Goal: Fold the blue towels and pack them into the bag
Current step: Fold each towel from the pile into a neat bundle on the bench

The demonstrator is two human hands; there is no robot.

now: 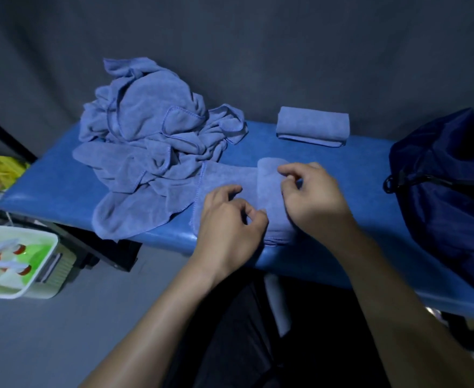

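A blue towel (227, 179) lies partly folded on the blue bench (56, 189), its right part doubled over in a raised fold (269, 191). My left hand (227, 222) rests on the towel near its front edge, fingers curled, thumb and forefinger touching the fold's near end. My right hand (311, 197) sits on the fold's right side, its curled fingers pinching the cloth. A heap of loose blue towels (152, 127) lies at the back left. One folded towel (312, 126) lies at the back. A dark blue bag (448, 175) stands on the bench's right end.
A white bin (47, 264) with green contents and red-capped items stands on the floor at the left. Yellow plastic (2, 168) and clutter lie at the far left. A grey curtain hangs behind the bench. My dark-clothed legs are below the bench's front edge.
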